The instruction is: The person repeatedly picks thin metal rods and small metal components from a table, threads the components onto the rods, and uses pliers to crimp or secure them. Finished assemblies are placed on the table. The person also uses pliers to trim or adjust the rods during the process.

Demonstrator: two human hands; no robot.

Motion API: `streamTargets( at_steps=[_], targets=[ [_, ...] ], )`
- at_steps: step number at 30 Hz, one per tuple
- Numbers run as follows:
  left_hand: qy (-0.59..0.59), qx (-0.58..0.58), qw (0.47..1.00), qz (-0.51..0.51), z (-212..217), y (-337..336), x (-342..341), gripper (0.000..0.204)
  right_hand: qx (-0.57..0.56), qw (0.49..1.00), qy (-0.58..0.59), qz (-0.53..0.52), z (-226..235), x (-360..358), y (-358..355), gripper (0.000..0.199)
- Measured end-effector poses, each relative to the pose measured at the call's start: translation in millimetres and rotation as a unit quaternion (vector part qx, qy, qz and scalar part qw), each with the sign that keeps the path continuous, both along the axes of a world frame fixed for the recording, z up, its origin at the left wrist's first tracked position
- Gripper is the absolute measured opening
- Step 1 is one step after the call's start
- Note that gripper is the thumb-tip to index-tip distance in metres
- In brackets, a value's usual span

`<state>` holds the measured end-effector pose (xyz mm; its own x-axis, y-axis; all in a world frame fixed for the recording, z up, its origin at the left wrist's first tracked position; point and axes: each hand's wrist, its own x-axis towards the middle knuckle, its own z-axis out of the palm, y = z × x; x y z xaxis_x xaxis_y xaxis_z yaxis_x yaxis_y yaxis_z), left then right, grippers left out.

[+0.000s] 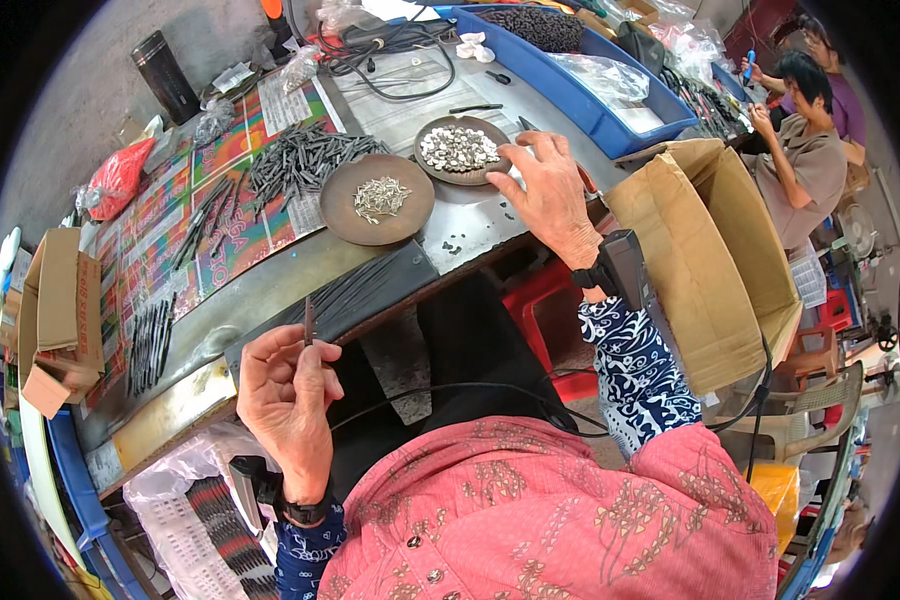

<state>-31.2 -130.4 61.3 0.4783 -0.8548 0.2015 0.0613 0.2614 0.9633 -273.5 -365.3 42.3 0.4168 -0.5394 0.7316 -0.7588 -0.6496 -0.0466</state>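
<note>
My left hand (292, 398) pinches a thin dark stick (309, 318) upright between thumb and fingertips, just past the table's near edge. At the right rim of a brown dish (497, 172) my right hand (545, 190) hovers with thumb and forefinger apart; no held thing shows between them. That dish holds many small white and dark pieces (458, 147). Beside it a second brown dish (342, 222) carries a heap of tiny silvery metal parts (381, 199). Behind the dishes lies a pile of short black pieces (305, 160). Thin black strips (345, 295) rest on a dark board near the edge.
Several black sticks (150, 345) lie at the table's left. A blue tray (660, 120) stands at the back right, above an open cardboard box (685, 260). A black bottle (165, 78) and a red bag (120, 180) are at far left. Two people sit at far right.
</note>
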Motion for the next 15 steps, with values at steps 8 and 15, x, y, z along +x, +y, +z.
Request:
streamTargets(
  at_steps=[8, 15],
  targets=[
    [0.0, -0.025, 1.0, -0.004, -3.0, 2.7, 3.2, 0.014, 0.028, 0.999, 0.027, 0.004, -1.1, 5.8, 3.8, 0.04],
    [0.06, -0.009, 0.998, -0.008, -4.3, 5.7, 5.5, 0.013, 0.018, 0.998, 0.053, 0.013, 3.1, 6.3, 2.3, 0.038]
  ],
)
